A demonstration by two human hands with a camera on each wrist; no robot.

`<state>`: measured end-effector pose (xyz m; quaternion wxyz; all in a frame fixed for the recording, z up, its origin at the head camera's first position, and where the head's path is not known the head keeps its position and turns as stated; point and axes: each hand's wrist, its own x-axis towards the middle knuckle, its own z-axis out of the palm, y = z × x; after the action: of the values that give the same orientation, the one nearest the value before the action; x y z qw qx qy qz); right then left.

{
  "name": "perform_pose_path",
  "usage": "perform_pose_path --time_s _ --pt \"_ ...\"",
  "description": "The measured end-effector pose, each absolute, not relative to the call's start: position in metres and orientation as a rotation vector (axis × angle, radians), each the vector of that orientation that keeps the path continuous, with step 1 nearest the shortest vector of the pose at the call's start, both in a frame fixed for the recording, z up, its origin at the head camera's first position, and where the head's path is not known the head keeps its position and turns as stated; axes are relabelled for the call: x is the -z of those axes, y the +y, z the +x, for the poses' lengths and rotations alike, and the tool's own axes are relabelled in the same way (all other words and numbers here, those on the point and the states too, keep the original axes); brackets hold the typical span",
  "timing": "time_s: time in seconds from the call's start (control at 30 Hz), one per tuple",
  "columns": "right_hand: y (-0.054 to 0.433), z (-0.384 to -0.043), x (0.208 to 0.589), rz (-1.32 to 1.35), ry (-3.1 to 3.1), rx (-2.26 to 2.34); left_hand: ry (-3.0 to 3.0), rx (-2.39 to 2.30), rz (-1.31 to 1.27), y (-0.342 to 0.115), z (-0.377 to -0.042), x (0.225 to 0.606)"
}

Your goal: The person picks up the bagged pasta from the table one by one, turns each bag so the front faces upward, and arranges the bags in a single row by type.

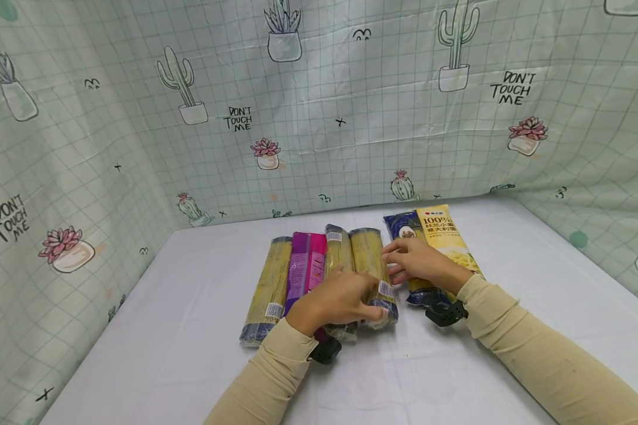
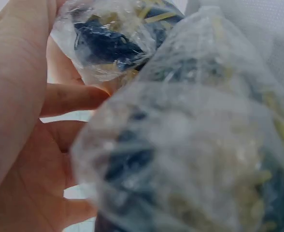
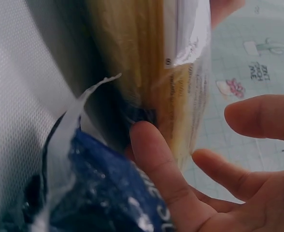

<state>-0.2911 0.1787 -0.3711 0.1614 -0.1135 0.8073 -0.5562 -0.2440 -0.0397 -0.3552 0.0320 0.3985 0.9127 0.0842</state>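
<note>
Several long plastic packs of dried pasta lie side by side on the white table. My left hand [image 1: 340,298] reaches over the grey-banded pasta pack [image 1: 339,251] and grips the yellow pasta pack with a blue end [image 1: 368,251] beside it, thumb across its lower part. In the left wrist view, fingers [image 2: 67,100] curl behind a clear wrapper end [image 2: 113,43]. My right hand [image 1: 420,260] touches that same pack's right side with loosely extended fingers [image 3: 154,145]. Under the right hand lies a blue-and-yellow pasta bag [image 1: 446,230], partly hidden.
Left of the hands lie a purple-and-pink pack [image 1: 305,265] and another yellow pasta pack [image 1: 271,283] with a blue end. A patterned cloth [image 1: 319,106] hangs behind and at both sides of the white table [image 1: 191,307]. Dark wrist cameras [image 1: 446,313] sit beneath both wrists.
</note>
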Motion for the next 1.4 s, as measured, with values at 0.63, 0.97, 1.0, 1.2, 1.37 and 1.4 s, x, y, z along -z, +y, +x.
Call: perform_pose_path --time_s 0.63,0.97,1.0,1.2,1.37,1.4 --pt "0.1736 -0.2887 0.3703 -0.240 2.286 1.543 2.817 -0.688 1.154 -0.0448 -0.2426 0.3539" --pt "0.1715 -0.2875 0.3739 -0.188 2.317 1.593 2.759 -0.775 1.081 -0.0446 -0.2423 0.3585" --pt "0.1711 -0.2871 0.3734 -0.181 2.318 1.600 2.755 -0.787 1.075 -0.0445 -0.2427 0.3588" --pt "0.1715 -0.2860 0.3720 -0.158 2.343 1.605 2.733 -0.868 1.026 -0.0440 -0.2442 0.3590" --pt "0.1717 -0.2855 0.3692 -0.157 2.363 1.625 2.711 -0.965 0.903 -0.0419 -0.2452 0.3582" --pt "0.1714 -0.2859 0.3687 -0.148 2.367 1.634 2.712 -0.983 0.872 -0.0413 -0.2450 0.3581"
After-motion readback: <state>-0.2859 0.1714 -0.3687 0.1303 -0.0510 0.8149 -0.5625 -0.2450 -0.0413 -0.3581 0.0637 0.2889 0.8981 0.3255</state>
